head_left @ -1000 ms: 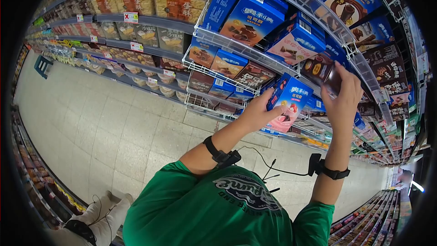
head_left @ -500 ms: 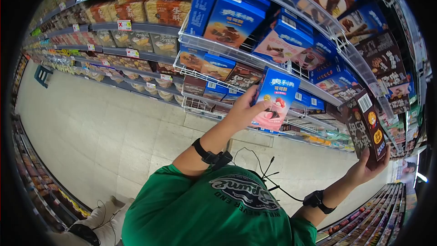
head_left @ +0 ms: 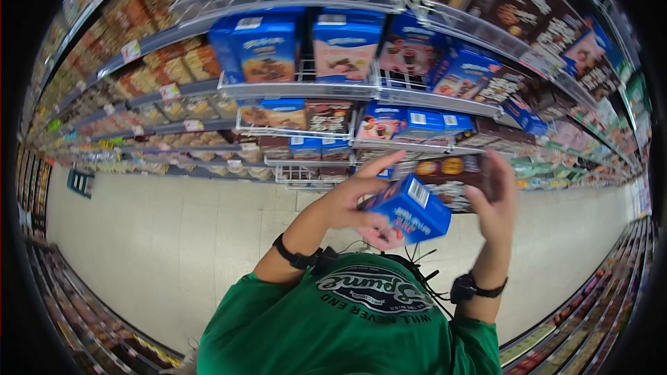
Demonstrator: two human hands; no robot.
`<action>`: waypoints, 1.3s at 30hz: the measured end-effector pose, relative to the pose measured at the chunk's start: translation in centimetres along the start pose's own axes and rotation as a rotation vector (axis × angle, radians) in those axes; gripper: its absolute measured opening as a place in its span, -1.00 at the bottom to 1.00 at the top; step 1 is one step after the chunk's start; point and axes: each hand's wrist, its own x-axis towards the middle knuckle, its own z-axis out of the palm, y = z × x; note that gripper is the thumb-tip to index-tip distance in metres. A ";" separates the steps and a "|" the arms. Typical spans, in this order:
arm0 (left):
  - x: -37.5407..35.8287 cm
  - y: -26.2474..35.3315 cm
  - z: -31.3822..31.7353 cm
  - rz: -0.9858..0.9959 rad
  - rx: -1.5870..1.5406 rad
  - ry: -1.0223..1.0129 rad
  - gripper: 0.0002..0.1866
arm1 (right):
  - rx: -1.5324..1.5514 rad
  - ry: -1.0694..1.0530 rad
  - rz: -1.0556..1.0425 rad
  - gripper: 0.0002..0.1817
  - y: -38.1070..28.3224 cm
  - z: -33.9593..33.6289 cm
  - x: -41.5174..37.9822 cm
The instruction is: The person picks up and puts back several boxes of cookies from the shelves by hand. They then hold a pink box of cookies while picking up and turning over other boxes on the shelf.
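Observation:
My left hand (head_left: 347, 200) grips a blue-and-pink box (head_left: 410, 212) in front of my chest, its barcode end tilted up and to the right. Behind and to the right of it, my right hand (head_left: 499, 201) holds a dark brown box (head_left: 451, 175) by its right end, with round yellow emblems on its side. The two boxes overlap in view, and whether they touch is hard to tell. Both hands are slightly blurred.
Ahead, wire-fronted shelves (head_left: 299, 89) carry blue boxes (head_left: 267, 48) and brown boxes (head_left: 535, 17). Packaged snacks (head_left: 167, 66) line the shelves on the left. A pale tiled floor (head_left: 167, 236) runs below, with more shelving (head_left: 583, 305) at the lower right.
Both boxes have come together before my chest. The blue-and-pink box has turned and lowered, and the brown box has moved left and turned sideways. The head view has swung right.

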 end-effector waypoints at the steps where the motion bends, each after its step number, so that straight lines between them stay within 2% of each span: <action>1: 0.1 0.5 0.6 0.037 0.080 -0.034 -0.35 | 0.089 -0.052 0.047 -0.29 -0.6 1.4 0.5; 2: 0.0 0.8 0.8 0.074 0.164 -0.059 -0.38 | 0.192 -0.126 0.084 -0.30 -0.3 2.5 0.9; 3: -0.3 0.6 0.4 0.091 0.291 -0.075 -0.40 | 0.153 -0.183 0.121 -0.32 -0.5 2.9 1.2; 7: -3.1 1.4 0.3 -0.019 0.336 -0.033 -0.44 | 0.108 -0.459 0.161 -0.37 -1.8 5.0 3.7; 8: -4.4 0.7 -0.2 -0.016 0.348 -0.028 -0.44 | 0.113 -0.464 0.149 -0.37 -1.6 5.6 4.7; 10: -6.9 -0.4 -0.8 -0.003 0.211 0.100 -0.44 | 0.125 -0.435 -0.057 -0.38 -1.0 7.1 7.2; 11: -8.1 -0.1 -0.7 -0.019 0.127 0.193 -0.44 | 0.043 -0.412 -0.089 -0.33 -1.3 8.2 8.7; 12: -9.1 0.3 -0.6 -0.021 0.136 0.194 -0.44 | -0.053 -0.349 -0.155 -0.31 -2.4 9.4 10.0; 14: -10.8 0.9 -0.7 -0.179 -0.086 0.437 -0.44 | -0.141 -0.281 -0.225 -0.29 -3.5 11.6 12.4; 16: -12.0 1.2 -1.1 -0.192 -0.066 0.466 -0.43 | -0.509 -0.154 -0.468 -0.20 -3.7 13.4 14.6; 17: -12.4 1.2 -1.3 -0.207 -0.057 0.498 -0.42 | -0.615 -0.149 -0.449 -0.20 -4.4 14.0 15.2; 20: -13.2 1.4 -1.5 -0.160 0.055 0.507 -0.45 | -0.623 -0.065 -0.531 -0.26 -4.4 14.8 16.1; 22: -13.8 1.0 -1.7 -0.146 0.071 0.515 -0.47 | -0.489 -0.011 -0.531 -0.44 -3.9 15.3 16.3; 24: -14.1 1.2 -1.6 -0.137 0.086 0.519 -0.49 | -0.434 0.075 -0.615 -0.47 -2.9 15.8 16.6; 29: -14.5 1.6 -2.3 -0.137 0.099 0.516 -0.54 | -0.123 -0.008 -0.550 -0.37 -2.4 17.0 17.0; 33: -15.0 1.2 -3.0 -0.137 0.107 0.520 -0.52 | -0.254 -0.210 -0.614 -0.38 -4.5 14.8 16.8; 35: -15.1 1.0 -3.3 -0.117 0.155 0.519 -0.50 | -0.277 -0.145 -0.652 -0.41 -5.5 13.2 16.3; 37: -15.0 1.1 -3.4 -0.129 0.172 0.499 -0.44 | -0.374 0.009 -0.779 -0.42 -4.6 10.7 16.3; 39: -15.3 1.3 -3.5 -0.141 0.165 0.515 -0.44 | -0.105 0.071 -0.607 -0.32 -3.1 7.4 15.2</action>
